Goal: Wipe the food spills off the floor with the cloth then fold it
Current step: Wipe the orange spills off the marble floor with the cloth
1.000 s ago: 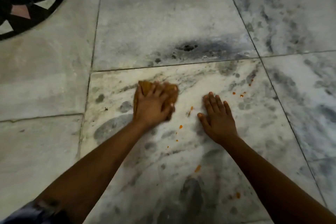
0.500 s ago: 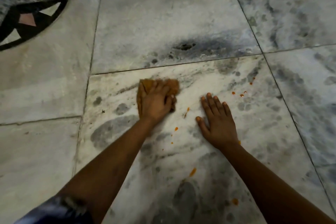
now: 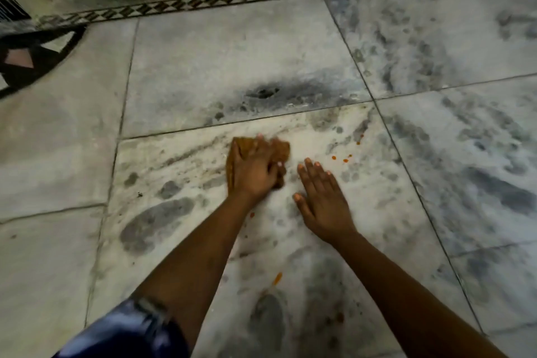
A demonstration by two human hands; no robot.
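Left hand (image 3: 255,171) lies on top of the cloth (image 3: 280,150), an orange-brown bunched rag on the marble floor (image 3: 232,73). The fingers curl down over the rag and the thumb tucks in along its near right edge, so the hand grips it while pressing it against the tile; the frame is slightly blurred here. The cloth sits just on the near side of the grout line (image 3: 247,119) that crosses the floor, and pokes out from under the hand on the far side and to the right. Right hand (image 3: 324,200) rests flat on the floor just right of the cloth, palm down, fingers straight and close together, thumb out to the side; it holds nothing and does not touch the cloth. Small orange drops (image 3: 344,159) lie right of the cloth, beyond the right hand's fingertips, with one more speck (image 3: 359,139) farther off. An orange smear (image 3: 277,278) lies well nearer than the cloth, between the two forearms. A tiny spot (image 3: 252,214) shows beside the left wrist. A dark blue sleeve (image 3: 130,331) covers the left upper arm. A patterned border strip (image 3: 203,3) runs along the floor's edge, far beyond the cloth.
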